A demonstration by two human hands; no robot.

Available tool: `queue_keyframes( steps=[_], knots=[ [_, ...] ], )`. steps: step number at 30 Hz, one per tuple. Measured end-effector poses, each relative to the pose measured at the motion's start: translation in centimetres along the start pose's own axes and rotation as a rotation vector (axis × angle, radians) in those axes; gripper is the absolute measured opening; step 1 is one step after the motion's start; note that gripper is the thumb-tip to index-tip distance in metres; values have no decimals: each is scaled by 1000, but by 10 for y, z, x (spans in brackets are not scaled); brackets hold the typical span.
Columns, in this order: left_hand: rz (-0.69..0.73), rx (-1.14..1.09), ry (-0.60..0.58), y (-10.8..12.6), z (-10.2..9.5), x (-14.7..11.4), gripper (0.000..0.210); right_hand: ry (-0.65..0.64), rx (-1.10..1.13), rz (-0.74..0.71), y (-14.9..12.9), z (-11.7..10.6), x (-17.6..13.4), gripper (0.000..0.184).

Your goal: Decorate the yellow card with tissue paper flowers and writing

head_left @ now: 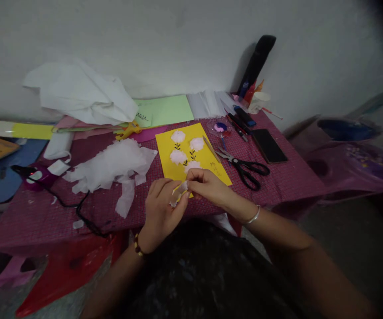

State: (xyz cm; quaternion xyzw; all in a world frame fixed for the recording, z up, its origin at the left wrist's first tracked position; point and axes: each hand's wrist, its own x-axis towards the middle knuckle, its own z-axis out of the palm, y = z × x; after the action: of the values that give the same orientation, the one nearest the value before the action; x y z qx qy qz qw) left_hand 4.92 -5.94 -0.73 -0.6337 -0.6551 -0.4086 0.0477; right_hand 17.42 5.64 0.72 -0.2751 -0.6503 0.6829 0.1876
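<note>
Between my two hands is a small piece of white tissue paper (179, 192), just in front of the yellow card. My left hand (163, 208) pinches its left side between thumb and fingers. The fingertips of my right hand (207, 186) grip its upper right end. Behind them lies the yellow card (166, 141), bearing several pale pink-white paper flowers (178, 156) and dark drawn leaf sprigs. A pencil (212, 149) rests on its right side. Black-handled scissors (244, 166) lie right of the card, blades slightly apart.
Left of the card is a heap of white tissue pieces (111, 161). A purple glue gun (40, 175) with a black cord sits farther left. A phone (269, 145), markers (237, 126) and a paint-stained dish (220, 127) are at the right. Crumpled white sheeting (85, 95) stands behind.
</note>
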Motion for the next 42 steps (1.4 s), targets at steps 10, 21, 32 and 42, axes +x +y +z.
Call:
queue_keyframes(
  steps=[10,21,32,42],
  knots=[
    [-494,-563,-231,-6,-4,7,20,-157,13,67,-5,2,-5,20],
    [-507,-700,-263,-6,-7,14,15,-140,-147,-13,1,-1,1,34],
    [-776,-1218,-488,-17,5,10,27,-68,-87,-70,-11,-7,-2,27],
    [-982,-1249,-569,-17,4,-9,11,-41,-6,-166,-14,-36,-11,26]
  ],
)
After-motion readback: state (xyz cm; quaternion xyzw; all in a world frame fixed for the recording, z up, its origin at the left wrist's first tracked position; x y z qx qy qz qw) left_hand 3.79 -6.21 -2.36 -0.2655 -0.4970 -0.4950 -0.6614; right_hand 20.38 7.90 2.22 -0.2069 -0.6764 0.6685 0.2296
